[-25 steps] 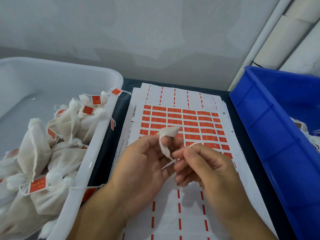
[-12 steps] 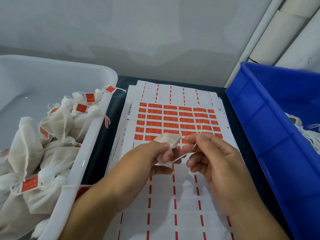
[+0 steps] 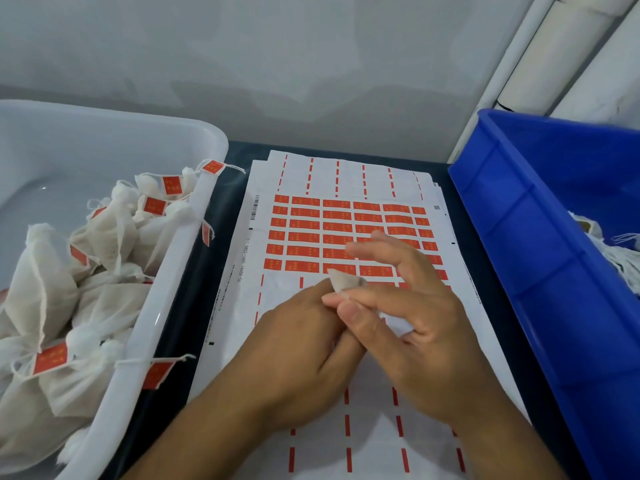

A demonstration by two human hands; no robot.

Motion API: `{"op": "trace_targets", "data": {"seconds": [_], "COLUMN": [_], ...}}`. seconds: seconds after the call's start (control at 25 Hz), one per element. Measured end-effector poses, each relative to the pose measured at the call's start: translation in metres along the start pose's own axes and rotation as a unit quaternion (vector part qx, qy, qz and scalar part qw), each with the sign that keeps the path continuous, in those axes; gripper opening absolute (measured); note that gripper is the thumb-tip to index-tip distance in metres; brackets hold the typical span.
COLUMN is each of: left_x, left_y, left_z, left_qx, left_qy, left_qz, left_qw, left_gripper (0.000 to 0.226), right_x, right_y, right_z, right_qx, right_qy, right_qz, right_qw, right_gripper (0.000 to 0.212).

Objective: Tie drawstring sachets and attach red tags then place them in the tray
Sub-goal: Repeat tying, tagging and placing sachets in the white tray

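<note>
Sachet [image 3: 344,281] lower (apparently pinched), right hand [image 3: 408,313] now over left hand [image 3: 298,344]

The label sheet [image 3: 346,216] carries the only print that can be made out. Along its left margin, up and to the left of where the two hands meet, a sideways line seems to read "1-1 0802-1600 14458-56", below a small barcode [image 3: 255,207]. Marks on the red labels [image 3: 304,251] are too small to read.
</note>
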State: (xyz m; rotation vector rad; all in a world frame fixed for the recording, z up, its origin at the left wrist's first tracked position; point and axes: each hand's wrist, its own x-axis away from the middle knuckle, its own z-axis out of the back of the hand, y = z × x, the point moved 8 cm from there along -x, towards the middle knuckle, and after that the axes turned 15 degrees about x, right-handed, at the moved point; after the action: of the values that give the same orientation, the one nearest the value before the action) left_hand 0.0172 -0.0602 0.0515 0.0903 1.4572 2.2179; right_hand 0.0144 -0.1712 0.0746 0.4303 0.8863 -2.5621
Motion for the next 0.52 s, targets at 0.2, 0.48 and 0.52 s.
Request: {"op": "trace_targets", "data": {"seconds": [0.2, 0.48, 0.52], "left_x": [-0.002, -0.003, -0.002], "left_y": [-0.016, -0.037, -0.038], "left_z": [-0.006, 0.003, 0.003], "left_qx": [0.105, 0.199, 0.224], "left_qy": [-0.038, 0.036, 0.032], "left_qz": [0.024, 0.138, 0.151], "left_qw": [0.993, 0.970, 0.962], "left_gripper": [0.046, 0.033, 0.034], "right_x": [-0.002, -0.003, -0.002], "right_y": [0.011, 0.019, 0.021], "right_z": [-0.009, -0.010, -0.013], "right_qx": [-0.069, -0.029, -0.048], "right_qy": [-0.049, -0.032, -0.049], "right_qz": [-0.026, -0.030, -0.037], "right_qw": [0.996, 0.999, 0.997], "right_gripper": [0.026, 0.019, 0.019]}}
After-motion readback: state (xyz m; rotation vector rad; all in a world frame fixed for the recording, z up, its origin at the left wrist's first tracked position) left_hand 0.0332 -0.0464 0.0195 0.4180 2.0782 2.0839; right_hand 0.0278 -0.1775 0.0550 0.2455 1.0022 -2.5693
